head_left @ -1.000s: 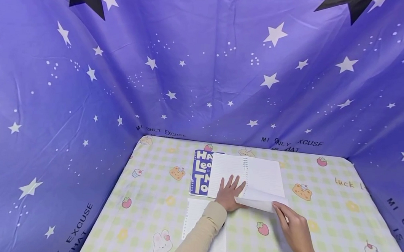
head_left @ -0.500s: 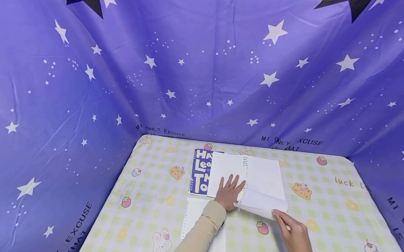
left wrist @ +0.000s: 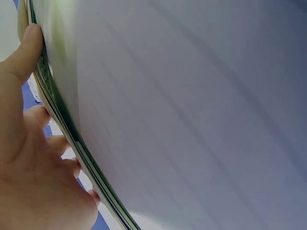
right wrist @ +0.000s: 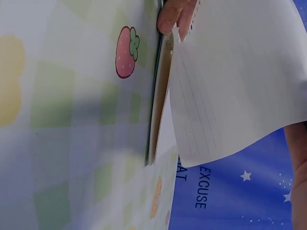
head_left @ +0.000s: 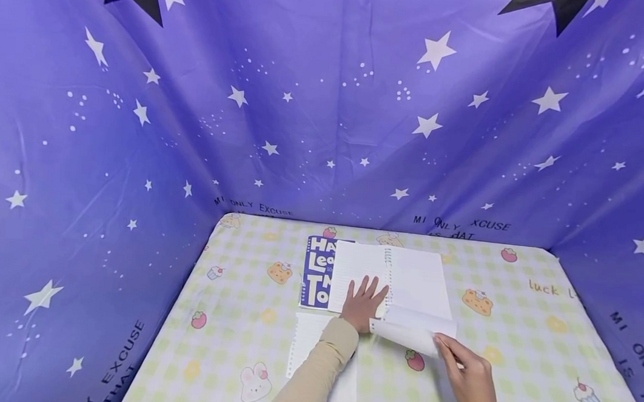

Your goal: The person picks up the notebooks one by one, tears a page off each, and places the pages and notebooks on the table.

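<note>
An open spiral notebook (head_left: 419, 279) lies on the table with its lined left page under my left hand (head_left: 361, 305). The left fingers are spread and rest flat on that page beside the rings. My right hand (head_left: 468, 369) pinches the near outer corner of a notebook page (head_left: 409, 336), which is lifted and curled toward me. Punched holes show along that page's inner edge in the right wrist view, close to the left thumb (right wrist: 167, 24). How much of the edge is still on the rings is hidden.
A blue-covered notebook (head_left: 318, 280) with big white letters lies partly under the open one. Loose lined sheets (head_left: 305, 340) with punched edges lie nearer, partly beneath my left forearm. A checked cloth (head_left: 227, 342) covers the table; starry purple fabric (head_left: 327, 104) hangs around it.
The lifted page first unfolded a little toward me, then curled again, its inner near corner now showing holes. My right hand shifted slightly nearer; my left hand stayed on the notebook.
</note>
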The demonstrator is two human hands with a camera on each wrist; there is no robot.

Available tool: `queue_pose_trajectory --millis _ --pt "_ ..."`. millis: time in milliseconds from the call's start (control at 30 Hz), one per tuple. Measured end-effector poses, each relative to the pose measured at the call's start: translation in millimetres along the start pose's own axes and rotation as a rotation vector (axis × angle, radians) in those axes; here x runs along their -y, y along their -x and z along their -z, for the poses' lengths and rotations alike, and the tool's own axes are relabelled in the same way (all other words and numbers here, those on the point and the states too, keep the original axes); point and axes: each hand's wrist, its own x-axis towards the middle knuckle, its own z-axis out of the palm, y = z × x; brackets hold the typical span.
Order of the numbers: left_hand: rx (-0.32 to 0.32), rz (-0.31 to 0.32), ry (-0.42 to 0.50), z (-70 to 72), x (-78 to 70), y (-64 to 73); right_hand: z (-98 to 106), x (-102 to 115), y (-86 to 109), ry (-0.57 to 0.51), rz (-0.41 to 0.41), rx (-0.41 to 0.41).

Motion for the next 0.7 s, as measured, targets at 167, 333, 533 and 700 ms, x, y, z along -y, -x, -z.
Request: queue_pose_trajectory --millis 167,333,533,700 --pt "0.01 0.019 0.024 -3.0 -3.3 -1.3 7.4 3.7 0.6 0.005 -0.001 -0.021" --pt "0.016 0.033 0.065 4.6 -4.9 0.4 13.7 7.2 -2.7 0.005 0.019 -0.042" --pt "0.013 0.033 0.08 1.0 -3.5 -0.5 19.3 13.6 -5.6 0.036 0.04 -0.048" --pt "-0.009 0.032 0.08 -3.5 -2.4 -2.0 23.7 18.0 -7.9 0.035 0.072 -0.058"
